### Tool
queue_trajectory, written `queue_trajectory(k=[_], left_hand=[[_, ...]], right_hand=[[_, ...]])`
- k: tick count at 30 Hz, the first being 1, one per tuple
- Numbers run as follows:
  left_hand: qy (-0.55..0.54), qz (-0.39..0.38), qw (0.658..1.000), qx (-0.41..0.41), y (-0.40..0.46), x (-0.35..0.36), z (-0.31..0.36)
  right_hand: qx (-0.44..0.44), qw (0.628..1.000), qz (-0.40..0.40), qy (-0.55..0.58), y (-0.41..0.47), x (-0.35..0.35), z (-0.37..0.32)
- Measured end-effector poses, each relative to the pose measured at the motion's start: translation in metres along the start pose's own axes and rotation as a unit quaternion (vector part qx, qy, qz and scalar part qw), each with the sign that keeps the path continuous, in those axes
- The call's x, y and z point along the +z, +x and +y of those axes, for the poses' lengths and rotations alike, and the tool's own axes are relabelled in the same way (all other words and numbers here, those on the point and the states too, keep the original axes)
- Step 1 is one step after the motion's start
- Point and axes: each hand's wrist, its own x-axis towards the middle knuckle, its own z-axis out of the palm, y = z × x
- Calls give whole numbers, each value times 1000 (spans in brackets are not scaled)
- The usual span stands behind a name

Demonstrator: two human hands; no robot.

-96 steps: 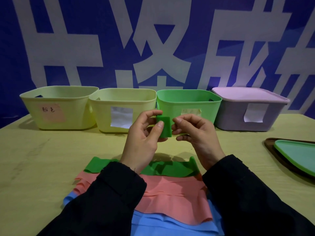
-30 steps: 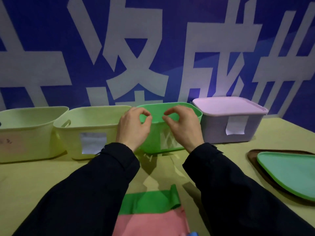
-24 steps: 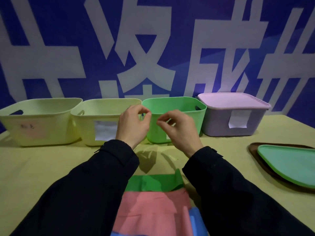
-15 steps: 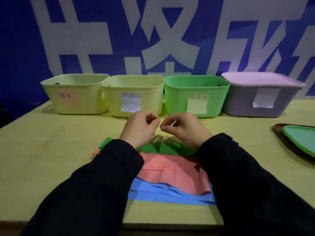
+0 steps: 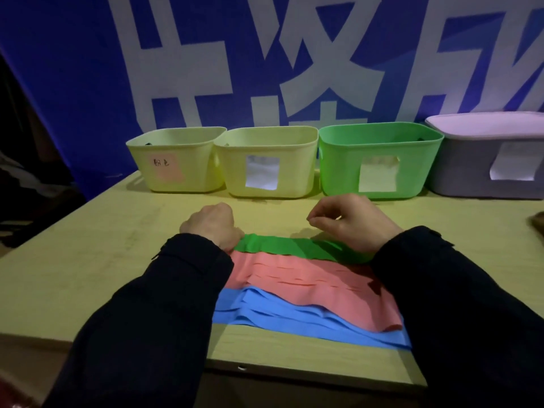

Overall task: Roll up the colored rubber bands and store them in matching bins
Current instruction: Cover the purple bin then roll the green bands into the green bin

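Flat bands lie stacked on the table before me: green ones (image 5: 294, 249) farthest, pink ones (image 5: 306, 282) in the middle, blue ones (image 5: 294, 320) nearest. My left hand (image 5: 213, 225) is curled at the left end of the green bands and seems to pinch it. My right hand (image 5: 347, 220) hovers just above the right part of the green bands, fingers loosely curled, holding nothing. Behind stand a green bin (image 5: 379, 160), two pale yellow bins (image 5: 173, 159) (image 5: 265, 160) and a grey lidded bin (image 5: 488, 157).
The bins stand in a row along the blue banner wall, each with a paper label. The table's front edge (image 5: 294, 369) runs just below the blue bands. A dark tray's edge (image 5: 537, 223) shows at the far right.
The rolled green band went into the green bin. Both hands then came back down from the bin to the green bands on the table, and my view tilted down.
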Motion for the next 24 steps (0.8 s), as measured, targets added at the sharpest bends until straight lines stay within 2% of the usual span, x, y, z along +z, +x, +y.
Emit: queue_trajectory(k=[4, 8, 10, 11, 13, 15, 18, 21, 24], left_hand=[[20, 10, 1000, -22, -5, -1, -16], [-40, 67, 997, -8, -9, 3, -20], [-29, 105, 994, -7, -11, -2, -18], [-8, 98, 995, -12, -11, -6, -16], [39, 35, 998, -30, -13, -12, -15], [45, 0, 999, -26, -13, -9, -18], [7, 6, 1000, -3, -18, -3, -19], [-28, 55, 998, 29, -21, -11, -8], [-152, 115, 977, 99, -29, -29, 20]], right_hand=[[-1, 1000, -1, -1, -1, 1, 1], [-1, 1000, -2, -11, -1, -1, -3], [-4, 1000, 3, -4, -3, -3, -5], [-3, 1000, 5, 1, -3, -4, -5], [3, 1000, 6, 0, -3, -6, -4], [5, 1000, 4, -8, -4, -6, -3], [5, 1000, -1, -8, -4, -4, -4], [3, 1000, 1, 3, -4, -4, -6], [7, 999, 10, 49, -5, -6, -5]])
